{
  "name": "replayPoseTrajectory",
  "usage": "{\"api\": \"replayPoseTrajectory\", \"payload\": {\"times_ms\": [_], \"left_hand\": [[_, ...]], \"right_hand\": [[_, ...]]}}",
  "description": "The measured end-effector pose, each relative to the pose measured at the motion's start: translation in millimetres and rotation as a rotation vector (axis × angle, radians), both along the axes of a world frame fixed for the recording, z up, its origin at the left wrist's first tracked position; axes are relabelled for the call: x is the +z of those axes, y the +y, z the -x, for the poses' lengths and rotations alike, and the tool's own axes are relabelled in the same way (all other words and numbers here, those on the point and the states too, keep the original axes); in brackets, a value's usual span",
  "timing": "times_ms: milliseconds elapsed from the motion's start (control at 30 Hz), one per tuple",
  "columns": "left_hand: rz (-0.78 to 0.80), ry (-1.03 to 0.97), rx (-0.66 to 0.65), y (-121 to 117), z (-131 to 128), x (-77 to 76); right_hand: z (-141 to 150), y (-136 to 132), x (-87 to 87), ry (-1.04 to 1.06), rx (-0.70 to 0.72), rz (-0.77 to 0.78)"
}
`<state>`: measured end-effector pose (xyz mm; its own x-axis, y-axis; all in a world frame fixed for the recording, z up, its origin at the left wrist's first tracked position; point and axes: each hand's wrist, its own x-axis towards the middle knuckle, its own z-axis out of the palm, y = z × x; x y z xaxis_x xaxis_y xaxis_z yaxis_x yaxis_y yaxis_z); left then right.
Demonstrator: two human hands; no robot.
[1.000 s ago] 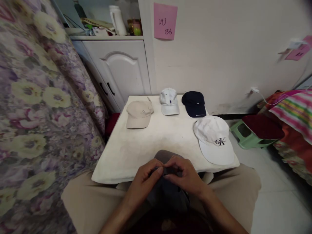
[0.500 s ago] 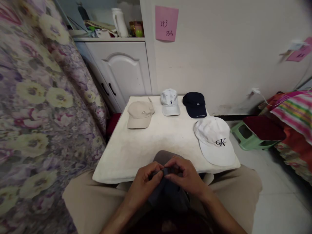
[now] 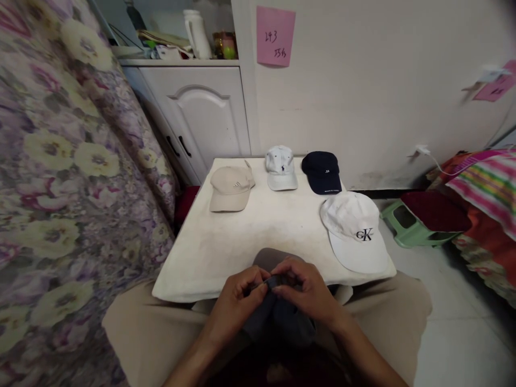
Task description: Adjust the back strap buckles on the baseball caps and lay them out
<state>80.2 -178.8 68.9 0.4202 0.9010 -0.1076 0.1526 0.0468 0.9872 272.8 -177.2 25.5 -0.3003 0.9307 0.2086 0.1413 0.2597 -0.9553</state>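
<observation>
Thumb & index pinched on both sides: in my feed the L hand (image 3: 236, 301) and R hand (image 3: 309, 293) each nip the narrow dk strap (image 3: 274, 281) of a gray cap (image 3: 278, 317), fingertips nearly meeting, bottom ctr of frame. Can't tell if the strap's fastened. Cap's brim, matte & rounded, shows past the knuckles against the table's near edge; the soft crown sags below the hands, too dark for me to read the weave. The table (image 3: 237, 244) wears a cream cover, faintly smudged mid-surface. Ctr-left I've got a beige cap (image 3: 230, 188), domed, w/ a small logo; above ctr a pale cap (image 3: 281, 166) w/ a tiny dk emblem; just beside it a navy cap (image 3: 321, 171); ctr-right a white cap (image 3: 350, 220), crown wrinkled, black letters. Far left: floral curtain (image 3: 52, 188) in loose folds. Upper left: cabinet door (image 3: 201, 118) w/ raised arched panel.
</observation>
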Motion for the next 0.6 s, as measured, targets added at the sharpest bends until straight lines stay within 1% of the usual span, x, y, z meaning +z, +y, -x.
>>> {"api": "replayPoseTrajectory", "payload": {"times_ms": [233,400,600], "left_hand": [[0.010,0.024,-0.009,0.6,-0.9,-1.2],[-0.012,0.101,0.062,0.6,-0.8,-4.0],[0.000,0.053,0.051,1.7,0.2,-11.6]], "right_hand": [[1.4,-0.3,5.3,0.011,0.006,-0.015],[1.4,-0.9,6.7,-0.043,0.008,-0.059],[1.5,-2.1,7.8,-0.076,0.026,-0.080]]}}
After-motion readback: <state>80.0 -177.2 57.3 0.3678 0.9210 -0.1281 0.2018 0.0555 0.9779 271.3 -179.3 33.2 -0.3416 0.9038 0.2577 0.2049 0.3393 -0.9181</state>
